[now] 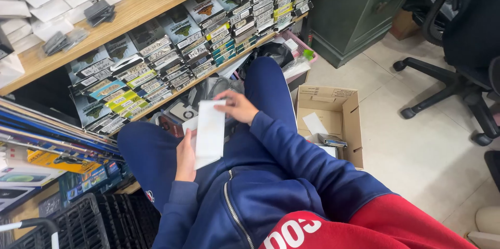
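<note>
Head view is showing the shelf [130, 7] stacked with small boxes at left. Over the lap, the left hand [185, 158] is gripping a white box [209, 133] from below while the right hand [237, 106] is pinching its top edge. An open carton [348, 124] is sitting on the floor, nearly empty, so packing is seemingly barely begun.

the person sits with both arms bent in front of the body, in dark blue sleeves, the right one turning red at the shoulder. the left hand [185, 156] is held low over the lap, fingers closed in a grip, its back and wrist showing. the right hand [238, 106] reaches further forward, palm down, fingers curled and pinching.
</note>
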